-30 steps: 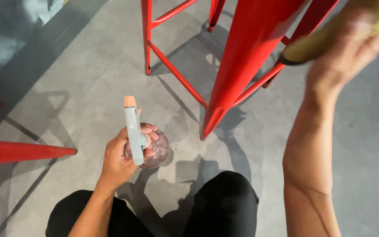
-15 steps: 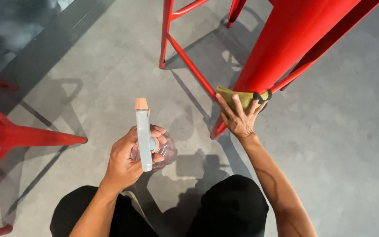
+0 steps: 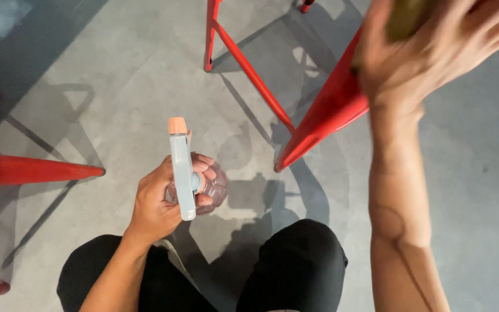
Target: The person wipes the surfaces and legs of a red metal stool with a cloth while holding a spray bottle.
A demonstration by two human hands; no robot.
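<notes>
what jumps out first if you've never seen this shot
The bright red metal leg slants across the top middle, with the blurred right hand pressing a yellowish cloth against it near the top right. Lower centre-left, the left hand grips a clear spray bottle with a pale blue trigger head and orange nozzle, above the grey floor.
</notes>
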